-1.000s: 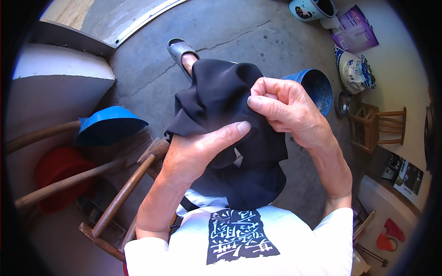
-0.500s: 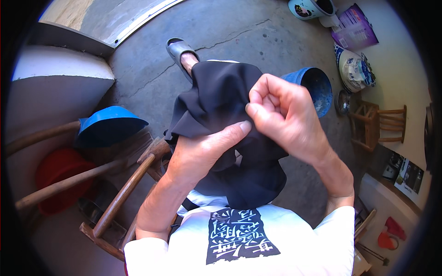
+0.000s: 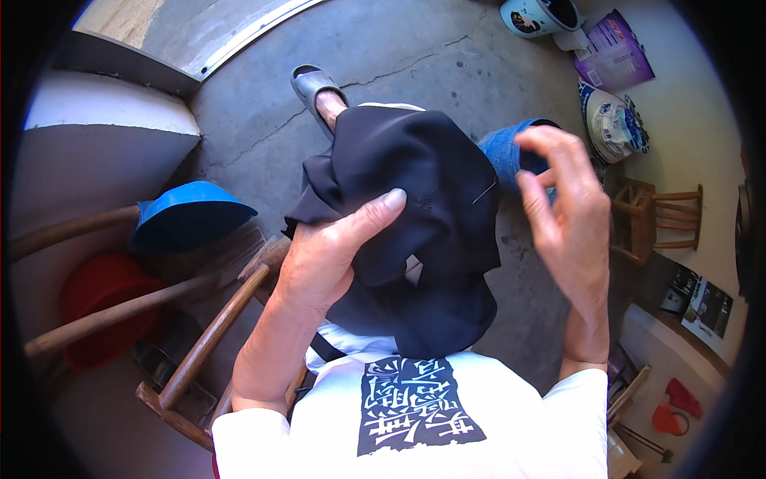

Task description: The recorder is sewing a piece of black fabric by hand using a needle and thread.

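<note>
Black cloth (image 3: pixel 399 160) lies draped over my lap. My left hand (image 3: pixel 335 251) is closed on its left side, thumb pressed on top, the other fingers hidden underneath. On the cloth's right part a thin, bright, needle-like sliver (image 3: pixel 484 190) shows; whether it is stuck in or just resting there I cannot tell. Faint stitch-like marks show beside my left thumb. Off the cloth to the right, my right hand (image 3: pixel 566 207) is raised in front of the blue bucket (image 3: pixel 499 156), slightly blurred, thumb and forefinger apart. No thread can be made out between them.
To the left are a wooden chair (image 3: pixel 187 371), a blue basin (image 3: pixel 191 215) and a red basin (image 3: pixel 104 307). Along the right wall stand a small wooden chair (image 3: pixel 638 215), a white sack (image 3: pixel 610 128), a purple bag (image 3: pixel 614 52) and a light blue bucket (image 3: pixel 535 16).
My right hand has let go of its pinch at the cloth and moved right, its fingers opening. The bright sliver now shows on the cloth. My left hand shifted slightly, still holding the cloth.
</note>
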`<state>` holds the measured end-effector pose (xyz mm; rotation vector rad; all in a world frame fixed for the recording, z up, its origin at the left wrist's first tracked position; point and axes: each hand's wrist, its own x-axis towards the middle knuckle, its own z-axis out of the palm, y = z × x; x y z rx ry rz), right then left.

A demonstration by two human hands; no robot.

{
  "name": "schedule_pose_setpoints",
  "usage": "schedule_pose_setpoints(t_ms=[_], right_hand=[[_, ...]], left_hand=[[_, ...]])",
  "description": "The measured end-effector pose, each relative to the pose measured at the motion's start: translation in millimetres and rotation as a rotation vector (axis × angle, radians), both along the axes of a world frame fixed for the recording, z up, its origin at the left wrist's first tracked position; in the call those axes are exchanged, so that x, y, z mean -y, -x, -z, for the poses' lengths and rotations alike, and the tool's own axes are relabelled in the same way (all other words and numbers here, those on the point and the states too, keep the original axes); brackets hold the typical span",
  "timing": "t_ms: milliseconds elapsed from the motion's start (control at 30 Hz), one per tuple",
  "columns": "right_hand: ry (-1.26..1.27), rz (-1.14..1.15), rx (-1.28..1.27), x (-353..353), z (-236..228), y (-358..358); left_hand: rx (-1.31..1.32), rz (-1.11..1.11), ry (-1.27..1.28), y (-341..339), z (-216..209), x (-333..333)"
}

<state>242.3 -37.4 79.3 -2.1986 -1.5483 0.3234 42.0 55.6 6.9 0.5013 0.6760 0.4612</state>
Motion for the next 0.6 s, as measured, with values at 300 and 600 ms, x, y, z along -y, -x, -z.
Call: schedule_pose_setpoints(t_ms=[300,600], right_hand=[[0.069,-0.117,-0.949,-32.5,42.1,18.3],[0.046,-0.122,-0.861,-38.6,30.5,20.6]], left_hand=[[-0.107,-0.094,-0.307,-3.3,-6.3,10.0],[0.009,-0.01,-0.157,-2.5,-12.5,3.5]])
